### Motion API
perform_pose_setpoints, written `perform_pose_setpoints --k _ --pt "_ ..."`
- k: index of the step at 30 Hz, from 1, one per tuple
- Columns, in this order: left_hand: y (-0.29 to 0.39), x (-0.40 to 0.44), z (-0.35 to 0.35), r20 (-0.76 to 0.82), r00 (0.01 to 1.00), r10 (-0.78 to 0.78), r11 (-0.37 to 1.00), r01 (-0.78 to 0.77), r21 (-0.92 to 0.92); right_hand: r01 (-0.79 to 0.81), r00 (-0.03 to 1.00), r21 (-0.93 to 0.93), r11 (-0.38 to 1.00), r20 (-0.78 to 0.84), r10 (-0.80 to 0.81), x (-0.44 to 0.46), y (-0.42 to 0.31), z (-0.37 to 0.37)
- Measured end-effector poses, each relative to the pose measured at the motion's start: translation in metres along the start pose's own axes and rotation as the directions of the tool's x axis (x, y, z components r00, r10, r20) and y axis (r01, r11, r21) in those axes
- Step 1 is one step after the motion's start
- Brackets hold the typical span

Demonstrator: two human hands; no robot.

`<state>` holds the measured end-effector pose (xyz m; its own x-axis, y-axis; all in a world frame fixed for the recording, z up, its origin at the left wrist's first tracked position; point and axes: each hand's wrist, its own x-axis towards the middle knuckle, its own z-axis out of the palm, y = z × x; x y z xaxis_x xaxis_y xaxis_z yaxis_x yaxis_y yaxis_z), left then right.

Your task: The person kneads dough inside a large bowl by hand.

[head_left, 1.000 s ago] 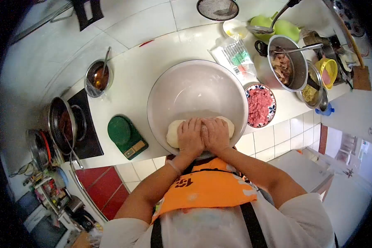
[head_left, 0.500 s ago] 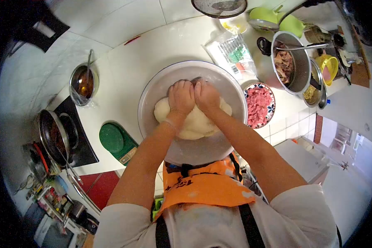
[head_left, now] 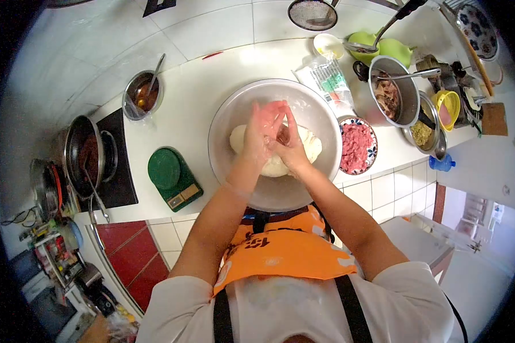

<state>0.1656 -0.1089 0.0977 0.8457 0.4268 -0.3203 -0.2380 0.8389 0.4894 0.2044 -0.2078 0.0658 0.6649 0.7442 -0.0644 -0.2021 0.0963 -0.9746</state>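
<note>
A large pale basin (head_left: 226, 171) stands on the white counter, holding a lump of cream-coloured dough (head_left: 276, 167) with an uneven surface. My left hand (head_left: 259, 130) is over the left part of the dough, fingers stretched out and slightly blurred. Facing it, my right hand (head_left: 292, 148) has its fingers extended and parted. The two hands touch or nearly touch near the palms and fingertips, with nothing visible held between them. They hide the middle of the dough.
Left of the basin lie a green scale (head_left: 167, 168), a bowl of dark liquid (head_left: 142, 95) and a pan (head_left: 86, 154). On the right are a plate of minced meat (head_left: 357, 146), a plastic bag (head_left: 326, 83), a pot of meat (head_left: 392, 91) and a yellow basket (head_left: 447, 108).
My hands pressed on the dough, moved to its far side, and now are raised off it with fingers extended. The dough has changed from a roll to a broader lump. The view has shifted.
</note>
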Motion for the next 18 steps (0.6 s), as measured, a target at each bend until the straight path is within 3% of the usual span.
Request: perform_pose_setpoints --k 2,4,5,6,7,9,11,13,14,16,17,18 --pt "-0.001 -0.009 0.0 -0.058 0.998 0.028 0.998 -0.031 -0.045 -0.311 0.94 0.254 0.916 -0.061 0.336 -0.003 -0.02 0.008" --pt "-0.006 -0.011 -0.008 0.233 0.97 0.068 0.997 -0.058 -0.047 -0.282 0.943 0.289 0.915 -0.092 0.32 0.0 -0.017 0.011" --pt "-0.015 -0.013 -0.008 0.235 0.969 0.075 0.997 -0.065 -0.05 -0.254 0.943 0.328 0.91 -0.126 0.309 0.001 -0.016 0.012" --pt "-0.026 -0.019 0.006 -0.051 0.987 0.149 0.989 -0.15 -0.011 -0.256 0.943 0.325 0.91 -0.121 0.309 -0.001 -0.019 0.017" --pt "-0.032 -0.022 0.014 -0.329 0.918 0.222 0.975 -0.217 0.052 -0.288 0.923 0.289 0.913 -0.169 0.345 -0.003 -0.025 0.026" --pt "-0.034 -0.025 0.02 -0.356 0.9 0.252 0.968 -0.24 0.079 -0.323 0.901 0.245 0.914 -0.216 0.376 -0.002 -0.007 0.029" --pt "-0.034 -0.028 0.017 -0.39 0.876 0.284 0.959 -0.262 0.109 -0.291 0.908 0.395 0.872 -0.172 0.381 0.002 0.056 0.021" --pt "-0.027 -0.031 0.002 -0.405 0.912 0.057 0.998 -0.047 0.035 -0.398 0.857 0.342 0.852 -0.192 0.478 -0.014 0.007 0.032" --pt "-0.019 -0.027 -0.008 -0.405 0.912 0.061 0.998 -0.053 0.03 -0.495 0.798 0.285 0.821 -0.226 0.559 -0.02 -0.014 0.033" --pt "-0.001 -0.013 -0.039 -0.11 0.969 -0.219 0.941 0.18 -0.287 -0.531 0.79 0.334 0.779 -0.139 0.598 -0.027 -0.01 0.026" --pt "-0.006 -0.008 -0.06 0.018 0.953 -0.304 0.906 0.294 -0.305 -0.568 0.776 0.379 0.731 -0.047 0.628 -0.031 -0.009 0.022" --pt "-0.008 -0.011 -0.05 0.017 0.954 -0.3 0.906 0.29 -0.309 -0.571 0.776 0.374 0.731 -0.045 0.63 -0.032 -0.012 0.019"
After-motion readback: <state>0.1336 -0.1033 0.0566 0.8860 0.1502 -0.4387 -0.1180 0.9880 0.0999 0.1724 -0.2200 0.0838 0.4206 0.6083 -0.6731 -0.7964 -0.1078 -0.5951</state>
